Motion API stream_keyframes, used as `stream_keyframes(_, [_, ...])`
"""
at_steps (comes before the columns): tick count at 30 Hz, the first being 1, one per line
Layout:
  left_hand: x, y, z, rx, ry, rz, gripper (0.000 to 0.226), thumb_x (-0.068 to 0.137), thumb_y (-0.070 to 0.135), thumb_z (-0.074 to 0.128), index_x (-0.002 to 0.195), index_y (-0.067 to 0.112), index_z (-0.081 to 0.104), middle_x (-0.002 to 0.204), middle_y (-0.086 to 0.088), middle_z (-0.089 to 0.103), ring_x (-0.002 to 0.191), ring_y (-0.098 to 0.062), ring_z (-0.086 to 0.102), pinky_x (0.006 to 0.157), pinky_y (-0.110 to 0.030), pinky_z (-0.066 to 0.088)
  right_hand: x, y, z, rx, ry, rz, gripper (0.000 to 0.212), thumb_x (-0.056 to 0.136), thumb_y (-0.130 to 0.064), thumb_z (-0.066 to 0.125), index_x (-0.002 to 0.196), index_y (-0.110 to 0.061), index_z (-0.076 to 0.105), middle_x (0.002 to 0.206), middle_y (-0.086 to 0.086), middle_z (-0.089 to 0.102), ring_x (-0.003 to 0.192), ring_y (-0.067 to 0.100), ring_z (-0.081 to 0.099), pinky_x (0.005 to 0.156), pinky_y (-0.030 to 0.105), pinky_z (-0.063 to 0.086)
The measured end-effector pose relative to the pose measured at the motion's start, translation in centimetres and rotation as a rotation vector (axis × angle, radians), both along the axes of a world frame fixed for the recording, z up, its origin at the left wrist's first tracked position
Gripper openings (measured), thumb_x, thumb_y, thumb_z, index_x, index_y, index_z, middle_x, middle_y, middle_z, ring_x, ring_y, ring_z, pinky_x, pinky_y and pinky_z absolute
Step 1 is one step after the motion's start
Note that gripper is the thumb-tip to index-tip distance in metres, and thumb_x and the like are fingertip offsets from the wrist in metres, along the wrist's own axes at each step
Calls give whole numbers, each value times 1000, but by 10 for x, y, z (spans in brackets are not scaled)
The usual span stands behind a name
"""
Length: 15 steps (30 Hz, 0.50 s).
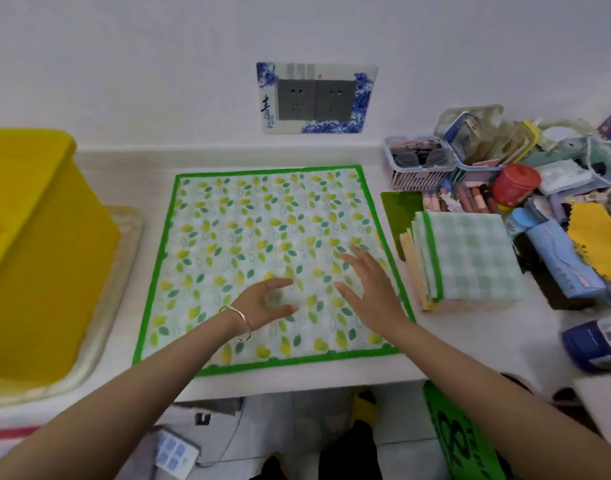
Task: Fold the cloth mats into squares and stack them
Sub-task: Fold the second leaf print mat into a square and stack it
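A cloth mat (pixel 248 233) with a green border and a yellow and green leaf print lies flat and unfolded on the white counter. Both my hands hover over its near right part and hold nothing. My left hand (pixel 267 303), with a bracelet at the wrist, has loosely curled fingers. My right hand (pixel 368 280) has straight, spread fingers, palm down. To the right of the mat sits a stack of folded mats (pixel 467 258), with a green checked one on top.
A yellow bin (pixel 30 251) stands on a tray at the left. Baskets (pixel 418 164), a red jar (pixel 515 183), bottles and small items crowd the right side. A socket panel (pixel 316 98) is on the wall behind. The counter's front edge runs just below the mat.
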<state>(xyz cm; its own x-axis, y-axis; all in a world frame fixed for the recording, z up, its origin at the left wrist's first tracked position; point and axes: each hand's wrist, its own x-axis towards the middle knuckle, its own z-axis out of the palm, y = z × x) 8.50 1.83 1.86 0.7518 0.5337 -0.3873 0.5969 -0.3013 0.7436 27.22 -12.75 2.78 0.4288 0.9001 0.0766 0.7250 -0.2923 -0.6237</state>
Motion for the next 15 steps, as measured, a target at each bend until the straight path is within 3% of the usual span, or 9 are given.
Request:
stream_keyframes(2, [-31,4,-10,76,-14,-7,79,68,64,66,135,28,46,141,7,42,132,-11,38,105,-20,29,-28,3,-16,-74,86,51,53,94,-34,54,143,-22,37,154,-7,21,143,11,15,118,32,14])
stream_keyframes(5, [-68,6,-30,277,83,-111,108,49,94,34,141,37,33,152,8,25,143,-15,16,117,-35,14,-61,3,-37,-147,141,125,55,94,-40,51,144,-24,34,155,-11,19,144,8,11,117,27,9])
stream_keyframes(10, [-101,0,-45,507,196,-342,106,52,93,23,145,44,9,150,21,-9,141,-10,-16,115,-45,-12,-86,-6,-53,-228,135,258,47,94,-47,47,138,-32,43,154,-11,22,143,7,11,117,26,4])
stream_keyframes(13, [-108,2,-49,569,208,-394,99,59,90,28,144,46,1,151,20,-15,139,-10,-20,112,-46,-15,-84,-12,-59,-245,40,355,65,78,-77,35,135,-46,40,153,-18,17,143,3,3,115,25,-5])
stream_keyframes(15, [-109,1,-51,582,189,-384,94,62,89,25,143,48,-1,152,21,-13,141,-12,-19,113,-50,-14,-80,-13,-62,-260,-16,385,72,72,-82,31,136,-50,36,153,-21,13,143,0,-1,115,25,-6])
